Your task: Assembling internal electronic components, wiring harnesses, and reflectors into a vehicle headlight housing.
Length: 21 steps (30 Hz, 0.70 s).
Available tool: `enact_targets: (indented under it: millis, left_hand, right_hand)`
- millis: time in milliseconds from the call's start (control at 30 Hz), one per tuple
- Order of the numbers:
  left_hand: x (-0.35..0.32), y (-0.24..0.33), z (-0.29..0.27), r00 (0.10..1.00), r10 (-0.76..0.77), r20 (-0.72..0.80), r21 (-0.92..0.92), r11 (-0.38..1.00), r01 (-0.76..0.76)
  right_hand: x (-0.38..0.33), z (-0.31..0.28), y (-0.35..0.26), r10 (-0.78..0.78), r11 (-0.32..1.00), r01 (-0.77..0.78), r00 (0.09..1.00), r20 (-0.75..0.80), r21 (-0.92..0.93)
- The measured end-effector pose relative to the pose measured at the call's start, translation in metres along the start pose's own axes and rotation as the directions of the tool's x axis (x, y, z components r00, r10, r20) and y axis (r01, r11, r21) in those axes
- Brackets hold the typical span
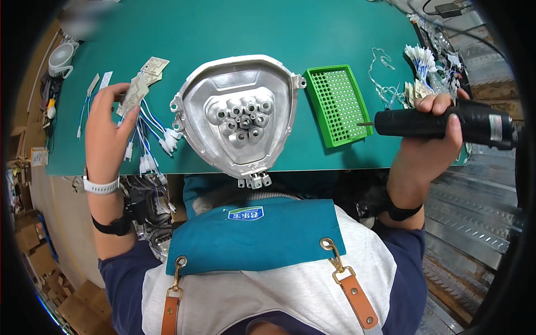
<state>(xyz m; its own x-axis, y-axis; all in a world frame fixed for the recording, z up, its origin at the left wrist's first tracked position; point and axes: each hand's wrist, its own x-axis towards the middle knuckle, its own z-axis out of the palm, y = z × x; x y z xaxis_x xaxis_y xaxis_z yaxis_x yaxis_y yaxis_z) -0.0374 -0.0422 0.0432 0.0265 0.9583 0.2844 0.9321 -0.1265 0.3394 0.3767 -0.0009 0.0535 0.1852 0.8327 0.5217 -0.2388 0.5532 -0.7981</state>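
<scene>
Pointing left, the black screwdriver point(432, 123) has its long axis running sideways.

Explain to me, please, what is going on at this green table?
A person works with both hands raised. The left hand holds a pale flat board near blue and white wires. The right hand grips a black power driver; its thin bit points toward the green tray, but whether they touch is unclear. Between the hands lies a silver metal housing, which neither hand touches.
</scene>
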Motion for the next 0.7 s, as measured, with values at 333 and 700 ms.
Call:
enact_targets:
  millis: [333, 700]
  left_hand:
    - [-0.029, 0.028, -0.003, 0.842, 0.114, -0.527, -0.242, 0.930, -0.277]
    - [-0.025, 0.084, 0.004, 0.903, 0.358, -0.240, -0.269, 0.869, -0.416]
  right_hand:
    - [-0.016, -0.001, 0.020, -0.064, 0.994, 0.065, 0.998, -0.010, 0.088]
    - [0.008, -0.005, 0.037, -0.102, 0.963, -0.038, 0.867, 0.489, 0.268]
